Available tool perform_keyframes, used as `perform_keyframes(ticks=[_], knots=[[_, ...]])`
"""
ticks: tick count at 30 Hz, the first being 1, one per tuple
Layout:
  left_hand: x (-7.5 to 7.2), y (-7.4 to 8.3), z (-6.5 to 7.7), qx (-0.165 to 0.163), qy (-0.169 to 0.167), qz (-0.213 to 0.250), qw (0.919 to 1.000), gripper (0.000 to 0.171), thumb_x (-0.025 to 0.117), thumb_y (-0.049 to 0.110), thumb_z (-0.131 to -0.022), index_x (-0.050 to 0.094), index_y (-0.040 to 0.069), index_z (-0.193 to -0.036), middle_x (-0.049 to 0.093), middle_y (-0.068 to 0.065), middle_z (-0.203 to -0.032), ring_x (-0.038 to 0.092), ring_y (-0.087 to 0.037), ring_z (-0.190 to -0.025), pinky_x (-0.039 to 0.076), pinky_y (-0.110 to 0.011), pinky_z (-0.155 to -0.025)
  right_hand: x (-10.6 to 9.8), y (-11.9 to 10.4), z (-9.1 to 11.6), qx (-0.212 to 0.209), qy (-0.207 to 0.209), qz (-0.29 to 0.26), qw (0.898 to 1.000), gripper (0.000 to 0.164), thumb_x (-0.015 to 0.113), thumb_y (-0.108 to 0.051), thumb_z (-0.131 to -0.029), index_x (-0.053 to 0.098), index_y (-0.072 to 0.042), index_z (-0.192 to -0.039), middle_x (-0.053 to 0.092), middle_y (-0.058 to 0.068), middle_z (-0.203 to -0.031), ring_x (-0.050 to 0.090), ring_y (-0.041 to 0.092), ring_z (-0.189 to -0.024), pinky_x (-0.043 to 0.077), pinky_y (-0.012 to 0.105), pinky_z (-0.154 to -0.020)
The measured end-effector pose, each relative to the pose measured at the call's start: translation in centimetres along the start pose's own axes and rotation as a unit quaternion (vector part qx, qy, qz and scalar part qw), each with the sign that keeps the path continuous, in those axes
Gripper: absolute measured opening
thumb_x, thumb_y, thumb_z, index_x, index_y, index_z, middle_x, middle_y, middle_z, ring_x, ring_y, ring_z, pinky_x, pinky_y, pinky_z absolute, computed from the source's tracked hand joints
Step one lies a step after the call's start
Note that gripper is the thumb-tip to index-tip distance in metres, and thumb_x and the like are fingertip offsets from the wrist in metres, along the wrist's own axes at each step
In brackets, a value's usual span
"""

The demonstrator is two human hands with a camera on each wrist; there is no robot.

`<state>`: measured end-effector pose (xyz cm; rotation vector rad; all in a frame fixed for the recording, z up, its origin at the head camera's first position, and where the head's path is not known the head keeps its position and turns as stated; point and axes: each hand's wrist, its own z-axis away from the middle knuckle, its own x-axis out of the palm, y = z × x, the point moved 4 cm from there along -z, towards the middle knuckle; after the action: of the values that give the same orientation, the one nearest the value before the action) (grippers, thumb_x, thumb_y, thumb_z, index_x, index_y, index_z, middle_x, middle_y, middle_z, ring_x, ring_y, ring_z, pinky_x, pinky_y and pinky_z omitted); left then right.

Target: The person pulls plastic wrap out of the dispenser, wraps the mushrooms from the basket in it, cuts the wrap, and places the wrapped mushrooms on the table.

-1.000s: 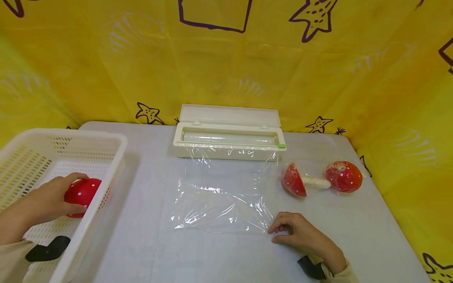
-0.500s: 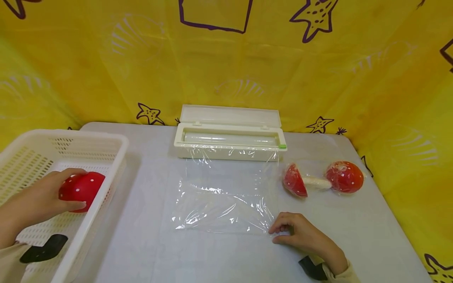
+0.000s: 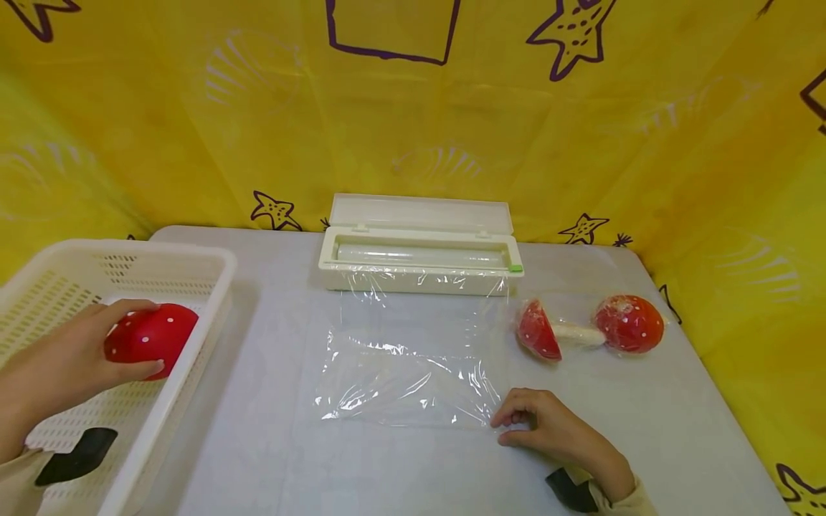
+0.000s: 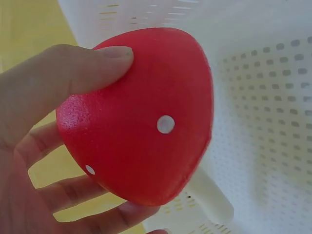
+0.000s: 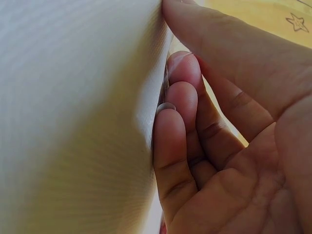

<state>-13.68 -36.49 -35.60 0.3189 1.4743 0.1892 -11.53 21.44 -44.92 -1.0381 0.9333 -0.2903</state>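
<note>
My left hand (image 3: 71, 358) grips the red, white-dotted cap of a toy mushroom (image 3: 155, 338) inside the white basket (image 3: 222, 287). In the left wrist view, the thumb lies across the cap (image 4: 151, 107) with the fingers behind it, and a pale stem (image 4: 212, 197) shows below. Clear plastic wrap (image 3: 406, 373) stretches over the table from its dispenser (image 3: 419, 281). Beside the wrap's near right corner, my right hand (image 3: 548, 426) rests with bent fingertips against the table and film edge, the thumb apart from them. Some of its fingers are hidden in the right wrist view.
Two wrapped red-capped mushrooms (image 3: 629, 322) lie on the right of the white-covered table (image 3: 361, 473). The dispenser's lid (image 3: 419, 213) stands raised at the back, its roll (image 3: 419, 254) showing. A yellow patterned cloth (image 3: 413, 115) hangs behind.
My left hand has lifted the toy mushroom slightly, and the cap has shifted up and towards the basket's right wall. The right hand and the wrap stay in place.
</note>
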Motion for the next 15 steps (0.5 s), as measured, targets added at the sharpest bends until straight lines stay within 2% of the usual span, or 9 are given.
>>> perform_keyframes(ticks=[2, 5, 10, 15], knots=[[-0.2, 0.3, 0.1, 0.002, 0.018, 0.0, 0.9998, 0.088, 0.092, 0.032, -0.065, 0.048, -0.006, -0.131, 0.054, -0.037, -0.11, 0.054, -0.045, -0.087, 0.057, -0.05, -0.057, 0.0, 0.0, 0.0, -0.001, 0.0, 0.003, 1.0, 0.015, 0.078, -0.019, -0.085, 0.075, -0.016, -0.1, 0.068, -0.001, -0.092, 0.057, 0.007, -0.081, 0.051, 0.018, -0.074], [-0.5, 0.9, 0.2, 0.002, 0.038, -0.005, 0.9993, 0.087, 0.092, 0.031, -0.065, 0.049, -0.005, -0.131, 0.051, -0.037, -0.11, 0.054, -0.046, -0.086, 0.056, -0.054, -0.057, 0.0, -0.1, 0.0, -0.008, 0.003, 0.008, 1.0, 0.015, 0.078, -0.019, -0.085, 0.075, -0.016, -0.099, 0.069, -0.001, -0.092, 0.057, 0.007, -0.081, 0.051, 0.018, -0.073], [-1.2, 1.8, 0.6, -0.005, 0.06, -0.013, 0.9981, 0.087, 0.092, 0.025, -0.065, 0.047, -0.004, -0.134, 0.048, -0.037, -0.11, 0.05, -0.05, -0.088, 0.055, -0.059, -0.06, -0.1, -0.2, 0.0, -0.015, 0.005, 0.012, 1.0, 0.015, 0.078, -0.019, -0.085, 0.075, -0.015, -0.099, 0.069, -0.001, -0.091, 0.057, 0.007, -0.08, 0.051, 0.018, -0.073], [-1.7, 2.3, 0.6, 0.008, 0.08, -0.017, 0.9967, 0.085, 0.092, 0.019, -0.066, 0.047, -0.004, -0.134, 0.047, -0.038, -0.11, 0.049, -0.051, -0.089, 0.055, -0.059, -0.06, 0.0, -0.2, 0.1, -0.013, 0.003, 0.005, 1.0, 0.015, 0.078, -0.018, -0.085, 0.075, -0.014, -0.099, 0.068, -0.001, -0.091, 0.057, 0.008, -0.08, 0.051, 0.018, -0.073]])
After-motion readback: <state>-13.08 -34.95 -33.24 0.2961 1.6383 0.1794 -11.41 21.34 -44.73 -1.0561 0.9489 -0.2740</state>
